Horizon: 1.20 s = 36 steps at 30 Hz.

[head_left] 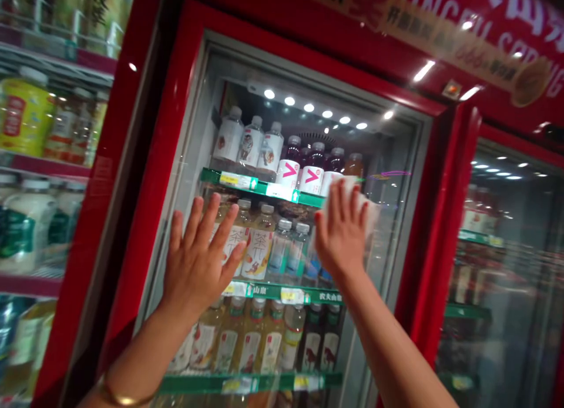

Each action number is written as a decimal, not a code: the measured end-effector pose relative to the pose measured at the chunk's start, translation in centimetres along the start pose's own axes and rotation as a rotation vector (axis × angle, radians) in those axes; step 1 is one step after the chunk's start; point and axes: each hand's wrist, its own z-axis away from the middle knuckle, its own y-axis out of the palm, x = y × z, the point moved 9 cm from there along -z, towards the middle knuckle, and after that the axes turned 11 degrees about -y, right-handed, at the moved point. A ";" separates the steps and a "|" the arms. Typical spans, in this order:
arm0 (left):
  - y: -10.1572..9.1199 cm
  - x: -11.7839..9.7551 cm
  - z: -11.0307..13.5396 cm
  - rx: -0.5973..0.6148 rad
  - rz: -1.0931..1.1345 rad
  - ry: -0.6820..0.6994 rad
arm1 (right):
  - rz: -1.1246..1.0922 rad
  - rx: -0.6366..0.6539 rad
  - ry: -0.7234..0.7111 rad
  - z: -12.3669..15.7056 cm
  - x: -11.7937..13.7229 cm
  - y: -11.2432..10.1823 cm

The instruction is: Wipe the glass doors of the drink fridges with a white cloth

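My left hand (pixel 198 258) is raised with its fingers spread, palm toward the glass door (pixel 385 243) of a red drinks fridge. It holds nothing and seems to lie against the pane. A gold bangle (pixel 127 398) circles that wrist. Higher and to the right, my right hand (pixel 342 237) presses a white cloth (pixel 372 215) flat to the glass, holding it under the palm and fingers. The cloth's edges stick out around the fingers; whether it is fabric or paper I cannot tell. Behind the pane stand tea bottles (pixel 258 246) and bottles with purple drink (pixel 312 170).
A red frame (pixel 147 231) surrounds the door. Open shelves at the left hold yellow packs (pixel 22 114) and white bottles (pixel 30 226). Another glass-fronted fridge (pixel 515 249) stands at the right. A lettered red sign panel (pixel 484 26) runs across the top.
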 end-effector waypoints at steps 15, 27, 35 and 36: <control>0.3 -1.6 -4.8 -0.026 0.034 -0.026 | -0.032 0.136 -0.285 -7.2 0.8 -0.8; 0.5 -1.7 -4.5 -0.034 -0.013 -0.014 | -0.052 -0.063 0.002 -13.8 -3.9 -1.2; 0.6 -1.7 -4.3 0.018 -0.110 0.045 | -0.094 -0.213 0.328 -12.7 -13.6 -3.2; 0.6 -1.7 -4.3 0.014 -0.118 0.046 | -0.096 -0.248 0.386 -13.6 -13.6 -3.0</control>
